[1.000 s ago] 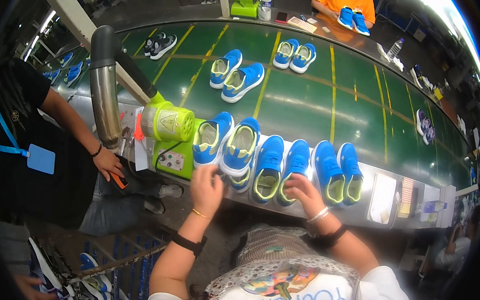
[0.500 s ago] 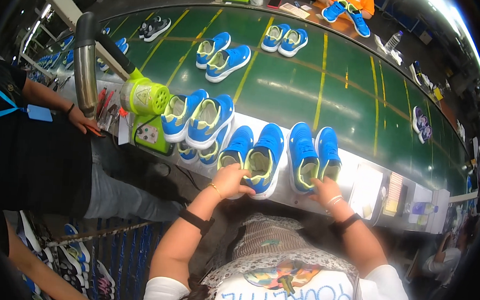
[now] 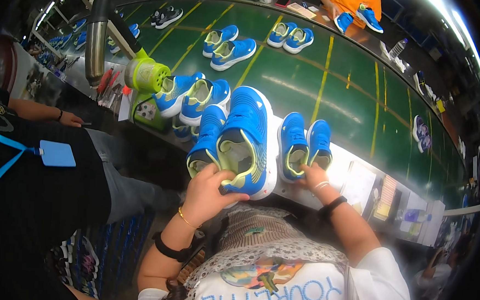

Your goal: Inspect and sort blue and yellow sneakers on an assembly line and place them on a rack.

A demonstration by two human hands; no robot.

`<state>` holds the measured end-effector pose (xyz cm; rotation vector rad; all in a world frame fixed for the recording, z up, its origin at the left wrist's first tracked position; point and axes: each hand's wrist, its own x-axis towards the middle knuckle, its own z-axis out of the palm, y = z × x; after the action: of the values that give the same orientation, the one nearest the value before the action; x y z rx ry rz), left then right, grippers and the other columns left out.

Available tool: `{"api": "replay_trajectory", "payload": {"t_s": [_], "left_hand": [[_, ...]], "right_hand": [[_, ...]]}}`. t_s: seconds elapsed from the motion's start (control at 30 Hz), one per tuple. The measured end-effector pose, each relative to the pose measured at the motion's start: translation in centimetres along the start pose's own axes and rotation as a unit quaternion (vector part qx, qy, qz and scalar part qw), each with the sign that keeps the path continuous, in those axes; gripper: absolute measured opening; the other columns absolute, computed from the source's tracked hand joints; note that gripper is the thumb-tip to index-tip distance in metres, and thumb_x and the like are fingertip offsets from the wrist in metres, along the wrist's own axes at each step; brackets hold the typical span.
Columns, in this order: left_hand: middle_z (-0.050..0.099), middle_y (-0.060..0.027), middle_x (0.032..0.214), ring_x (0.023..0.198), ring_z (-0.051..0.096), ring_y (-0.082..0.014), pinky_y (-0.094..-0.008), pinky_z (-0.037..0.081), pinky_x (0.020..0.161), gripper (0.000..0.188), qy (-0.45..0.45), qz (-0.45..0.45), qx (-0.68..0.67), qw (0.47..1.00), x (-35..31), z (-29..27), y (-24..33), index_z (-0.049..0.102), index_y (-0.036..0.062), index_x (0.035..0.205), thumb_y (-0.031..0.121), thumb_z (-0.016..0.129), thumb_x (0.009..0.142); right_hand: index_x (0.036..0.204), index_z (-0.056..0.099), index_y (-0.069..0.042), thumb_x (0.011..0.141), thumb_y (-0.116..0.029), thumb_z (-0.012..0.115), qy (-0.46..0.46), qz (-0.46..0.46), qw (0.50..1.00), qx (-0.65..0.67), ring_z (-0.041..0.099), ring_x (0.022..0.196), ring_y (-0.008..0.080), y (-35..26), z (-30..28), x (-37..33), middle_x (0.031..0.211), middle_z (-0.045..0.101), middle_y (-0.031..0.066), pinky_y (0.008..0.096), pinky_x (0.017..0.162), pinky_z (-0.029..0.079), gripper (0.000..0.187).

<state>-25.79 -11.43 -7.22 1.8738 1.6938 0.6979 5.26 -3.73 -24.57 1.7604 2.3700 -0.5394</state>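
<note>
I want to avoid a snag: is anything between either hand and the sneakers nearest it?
Nothing visible. The left hand grips one pair of blue sneakers at the heels. The right hand is at the heels of the neighbouring blue pair; how firmly it grips is unclear.

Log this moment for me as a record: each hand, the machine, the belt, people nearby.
Left hand: grips a blue shoe pair at the heels, apparently lifted
Right hand: touches the heels of the neighbouring pair; grip unclear
Machine: green, beside more blue shoes
Belt: carries blue pairs and a dark pair
People: person in black, left; person in orange, across belt
</note>
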Motion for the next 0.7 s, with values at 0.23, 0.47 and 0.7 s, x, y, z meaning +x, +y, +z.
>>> {"api": "replay_trajectory", "payload": {"t_s": [0.23,0.47,0.7], "left_hand": [[0.051,-0.0074,0.073,0.068,0.054,-0.0247,-0.0345,0.044,0.059,0.044,-0.062,0.051,0.085,0.993,2.3,5.8,-4.4,0.064,0.0089,0.08,0.04,0.077,0.053],[0.051,-0.01,0.096,0.098,0.049,-0.0288,-0.0416,0.036,0.082,0.046,-0.087,-0.016,0.28,0.956,6.3,12.9,-9.0,0.061,0.0146,0.097,0.035,0.075,0.059],[0.048,-0.0205,0.111,0.101,0.048,-0.0351,-0.0389,0.039,0.085,0.06,-0.054,0.055,-0.019,0.997,7.2,21.1,-5.4,0.04,0.0018,0.123,0.017,0.066,0.07]], "right_hand": [[0.091,0.06,-0.015,0.06,-0.051,0.069,0.061,-0.008,0.997,0.051,0.06,0.072,0.0281,-1.1,-1.4,-1.5,0.078,0.057,0.0105,0.0384,0.062,0.048,0.049],[0.094,0.057,-0.012,0.071,-0.034,0.066,0.167,-0.004,0.975,0.146,0.057,0.073,0.029,-1.5,0.3,-5.5,0.074,0.055,0.01,0.0376,0.063,0.047,0.033],[0.124,0.037,-0.006,0.07,-0.02,0.067,0.27,0.247,0.854,0.371,0.056,0.084,0.0264,3.0,5.0,-5.7,0.102,0.05,0.0179,0.0339,0.075,0.045,0.064]]}}
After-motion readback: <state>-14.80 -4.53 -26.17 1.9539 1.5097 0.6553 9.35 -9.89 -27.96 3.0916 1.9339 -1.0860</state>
